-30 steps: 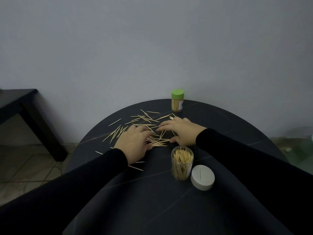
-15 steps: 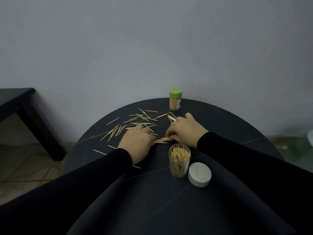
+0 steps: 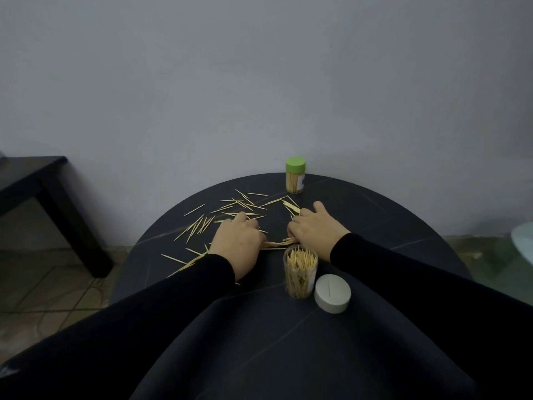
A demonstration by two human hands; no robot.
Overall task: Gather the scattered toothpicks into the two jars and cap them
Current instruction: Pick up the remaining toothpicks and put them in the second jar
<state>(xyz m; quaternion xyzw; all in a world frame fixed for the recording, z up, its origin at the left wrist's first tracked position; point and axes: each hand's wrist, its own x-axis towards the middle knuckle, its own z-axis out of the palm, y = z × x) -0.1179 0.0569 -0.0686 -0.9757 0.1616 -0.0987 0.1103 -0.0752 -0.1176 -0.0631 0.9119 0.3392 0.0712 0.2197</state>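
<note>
Pale toothpicks (image 3: pixel 230 210) on a black table (image 3: pixel 375 215) (faintly veined), green-capped jar (image 3: pixel 295 175), grey lid (image 3: pixel 332 293).

On the round table (image 3: pixel 375 327), 1 capped jar (image 3: pixel 295 175) stands at the far edge, and 1 open jar (image 3: pixel 300 272) stands nearer, with toothpicks upright in it and a loose cap (image 3: pixel 332 293) touching its right side. Scattered toothpicks (image 3: pixel 230 209) lie on the left and middle of the table, between the 2 jars and left of them. The left hand (image 3: pixel 237 246) rests left of the open jar and the right hand (image 3: pixel 315 229) just behind it, with a small bunch of toothpicks (image 3: pixel 277 244) between the 2 hands; a second table (image 3: pixel 28 180) stands far left
</note>
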